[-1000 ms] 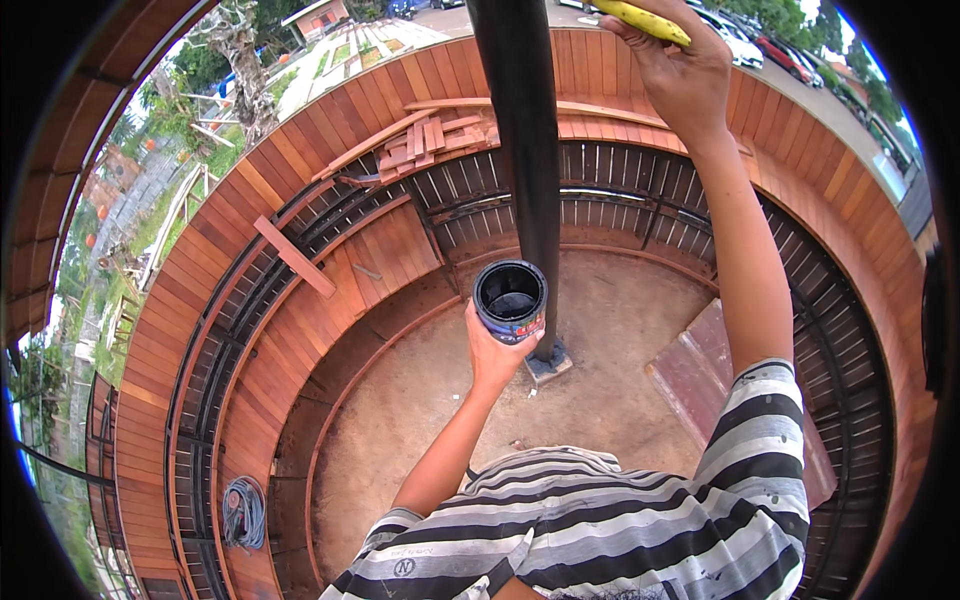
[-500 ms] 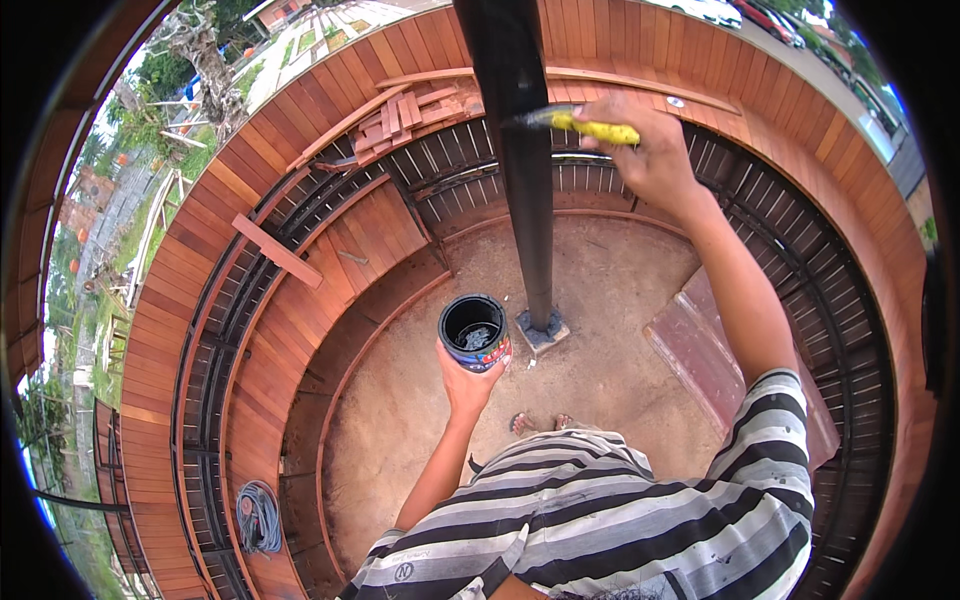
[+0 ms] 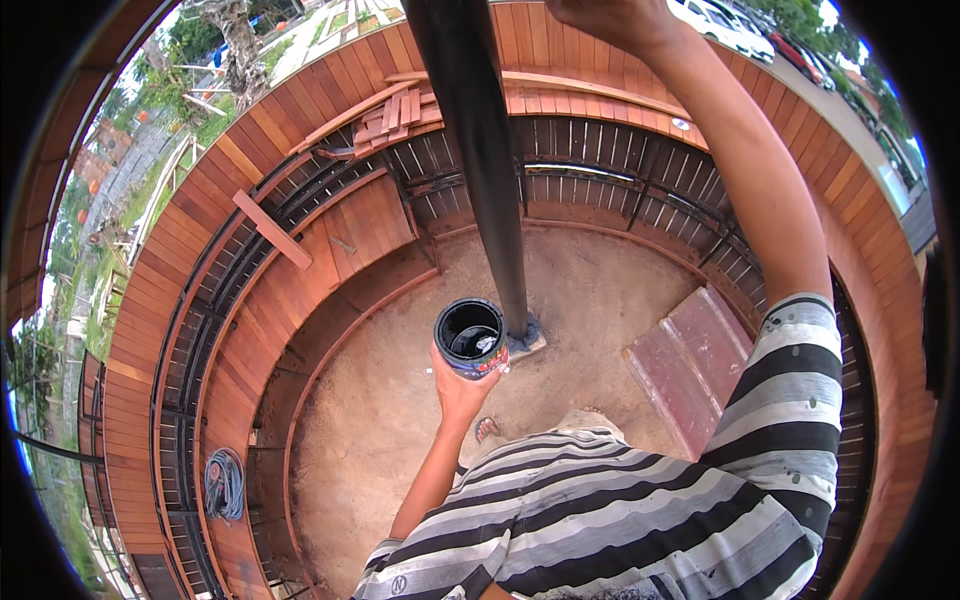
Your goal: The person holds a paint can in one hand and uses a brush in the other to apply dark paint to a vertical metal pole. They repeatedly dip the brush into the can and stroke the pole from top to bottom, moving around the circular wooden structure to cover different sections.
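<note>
While the left hand [image 3: 462, 392] holds a can [image 3: 470, 359], the right [image 3: 622, 18] is cropped.

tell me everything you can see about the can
The can is round and open-topped, black at the rim and inside, its outer wall multicoloured; metal or plastic, I cannot tell. Dark, glossy liquid with a bright reflection shows inside. The left hand holds its lower part, keeping it roughly upright above the floor.
</note>
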Available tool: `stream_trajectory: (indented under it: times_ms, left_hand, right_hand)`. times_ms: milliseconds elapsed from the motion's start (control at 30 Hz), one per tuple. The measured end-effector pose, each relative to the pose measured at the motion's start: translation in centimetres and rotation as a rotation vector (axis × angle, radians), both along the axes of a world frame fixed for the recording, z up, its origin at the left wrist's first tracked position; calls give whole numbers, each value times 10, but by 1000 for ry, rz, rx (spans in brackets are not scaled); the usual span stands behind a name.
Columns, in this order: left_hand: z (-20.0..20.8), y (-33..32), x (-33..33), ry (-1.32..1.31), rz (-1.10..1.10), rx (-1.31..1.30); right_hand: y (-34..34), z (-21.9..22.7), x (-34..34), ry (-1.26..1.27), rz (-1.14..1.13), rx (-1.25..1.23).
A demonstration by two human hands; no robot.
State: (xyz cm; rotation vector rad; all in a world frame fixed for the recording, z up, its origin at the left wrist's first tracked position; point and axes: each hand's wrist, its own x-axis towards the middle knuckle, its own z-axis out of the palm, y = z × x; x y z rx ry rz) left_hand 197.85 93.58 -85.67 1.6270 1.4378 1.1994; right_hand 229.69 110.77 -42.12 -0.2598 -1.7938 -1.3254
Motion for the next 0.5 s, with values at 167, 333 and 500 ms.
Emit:
stream_trajectory:
  times_ms: [167, 333, 500]
  left_hand:
    - [-7, -35, 64, -37, 174, -29]
    - [-8, -84, 122, -144, 310, -71]
    - [-10, -118, 163, -149, 415, -4]
  right_hand:
    - [-18, -147, 37, -20, 67, -385]
    - [8, -112, 48, 107, 499, -987]
    - [57, 178, 63, 192, 845, -723]
